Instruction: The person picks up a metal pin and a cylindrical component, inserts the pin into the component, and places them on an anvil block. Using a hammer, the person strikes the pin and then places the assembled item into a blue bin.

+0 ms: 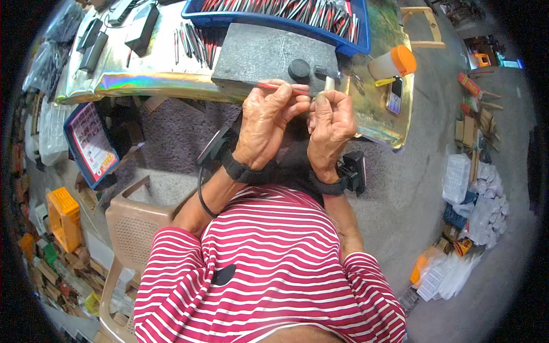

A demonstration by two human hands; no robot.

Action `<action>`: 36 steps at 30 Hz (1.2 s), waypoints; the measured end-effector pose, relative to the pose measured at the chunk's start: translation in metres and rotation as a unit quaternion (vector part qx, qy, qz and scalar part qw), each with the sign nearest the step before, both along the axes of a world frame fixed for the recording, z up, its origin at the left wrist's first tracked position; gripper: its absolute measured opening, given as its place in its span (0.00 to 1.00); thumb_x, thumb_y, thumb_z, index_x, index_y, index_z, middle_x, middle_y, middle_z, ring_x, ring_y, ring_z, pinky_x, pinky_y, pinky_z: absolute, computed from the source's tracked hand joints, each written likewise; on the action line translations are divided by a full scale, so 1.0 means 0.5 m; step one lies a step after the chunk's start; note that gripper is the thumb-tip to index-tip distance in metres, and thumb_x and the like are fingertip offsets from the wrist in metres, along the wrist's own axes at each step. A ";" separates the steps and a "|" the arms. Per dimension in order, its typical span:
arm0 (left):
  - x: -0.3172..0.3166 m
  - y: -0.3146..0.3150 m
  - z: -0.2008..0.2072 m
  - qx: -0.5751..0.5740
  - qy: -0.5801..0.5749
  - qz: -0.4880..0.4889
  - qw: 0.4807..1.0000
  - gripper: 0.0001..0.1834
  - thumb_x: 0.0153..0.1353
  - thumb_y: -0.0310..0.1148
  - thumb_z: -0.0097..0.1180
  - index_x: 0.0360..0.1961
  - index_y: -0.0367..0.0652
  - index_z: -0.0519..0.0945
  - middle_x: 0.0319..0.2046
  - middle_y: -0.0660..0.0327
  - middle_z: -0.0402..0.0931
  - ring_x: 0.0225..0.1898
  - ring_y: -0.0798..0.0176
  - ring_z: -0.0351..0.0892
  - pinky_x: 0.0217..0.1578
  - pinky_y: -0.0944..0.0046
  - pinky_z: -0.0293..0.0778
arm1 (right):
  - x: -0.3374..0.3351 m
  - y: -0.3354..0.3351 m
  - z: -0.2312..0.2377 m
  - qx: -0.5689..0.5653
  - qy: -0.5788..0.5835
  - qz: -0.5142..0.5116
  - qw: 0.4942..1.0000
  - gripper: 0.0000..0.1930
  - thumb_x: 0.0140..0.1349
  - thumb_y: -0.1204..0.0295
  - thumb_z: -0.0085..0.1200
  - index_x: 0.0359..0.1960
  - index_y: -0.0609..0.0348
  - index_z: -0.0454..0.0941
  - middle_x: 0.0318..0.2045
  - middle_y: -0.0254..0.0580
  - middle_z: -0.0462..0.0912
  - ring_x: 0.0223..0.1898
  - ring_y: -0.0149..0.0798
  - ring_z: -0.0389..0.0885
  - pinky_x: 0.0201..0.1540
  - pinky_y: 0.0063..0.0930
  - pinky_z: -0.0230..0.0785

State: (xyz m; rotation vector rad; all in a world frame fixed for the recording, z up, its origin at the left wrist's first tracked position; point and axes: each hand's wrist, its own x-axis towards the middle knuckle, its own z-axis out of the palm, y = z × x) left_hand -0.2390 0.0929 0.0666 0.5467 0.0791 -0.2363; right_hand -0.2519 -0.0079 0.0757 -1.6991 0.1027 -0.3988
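Note:
A slim red stick-like piece lies across the fingers of my left hand, closed around it in a pinch. Thumb and fingers of my right hand are pressed together at the right end of the piece. What exactly sits between those right fingertips is too small to make out. Both hands hover at the front edge of a grey stone slab. On the slab rest a black round disc and a small dark block.
Beyond the slab, a blue tray holds many slim red, black and silver pieces; a loose bunch lies left of it. An orange-lidded jar and a phone sit right. A plastic chair stands at lower left.

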 end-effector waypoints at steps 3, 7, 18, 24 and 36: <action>-0.003 -0.005 0.013 0.020 0.018 0.043 0.999 0.09 0.55 0.29 0.49 0.35 0.34 0.68 0.34 0.52 0.71 0.30 0.66 0.74 0.33 0.70 0.73 | 0.009 0.002 -0.011 0.085 0.014 0.009 0.996 0.04 0.56 0.75 0.45 0.28 0.62 0.65 0.18 0.31 0.68 0.16 0.22 0.63 0.16 0.14 0.55; 0.000 -0.008 0.020 0.105 0.015 0.071 0.992 0.12 0.53 0.28 0.51 0.37 0.34 0.69 0.30 0.54 0.73 0.26 0.68 0.74 0.29 0.72 0.73 | 0.011 0.014 -0.010 0.184 0.030 0.025 0.982 0.05 0.56 0.74 0.46 0.29 0.63 0.66 0.19 0.32 0.69 0.14 0.19 0.60 0.13 0.09 0.51; 0.048 0.008 0.005 0.359 -0.110 0.103 0.921 0.03 0.51 0.23 0.49 0.28 0.35 0.74 0.19 0.63 0.73 0.21 0.74 0.70 0.23 0.75 0.67 | 0.029 0.003 -0.038 0.361 0.098 0.110 0.921 0.08 0.56 0.75 0.43 0.36 0.65 0.66 0.21 0.33 0.69 0.16 0.20 0.61 0.15 0.10 0.53; 0.083 -0.002 -0.010 0.435 -0.172 0.135 0.873 0.02 0.50 0.22 0.49 0.26 0.36 0.73 0.19 0.63 0.73 0.21 0.73 0.70 0.24 0.73 0.67 | 0.040 -0.009 -0.075 0.371 0.108 0.106 0.916 0.15 0.55 0.76 0.43 0.44 0.69 0.64 0.23 0.35 0.69 0.18 0.20 0.62 0.17 0.11 0.54; 0.136 -0.015 -0.058 0.464 -0.172 0.105 0.863 0.01 0.51 0.23 0.49 0.26 0.38 0.71 0.17 0.65 0.70 0.19 0.75 0.69 0.18 0.74 0.67 | 0.013 -0.065 -0.024 0.411 0.154 0.022 0.898 0.14 0.54 0.77 0.43 0.43 0.68 0.64 0.24 0.37 0.70 0.18 0.21 0.62 0.16 0.10 0.54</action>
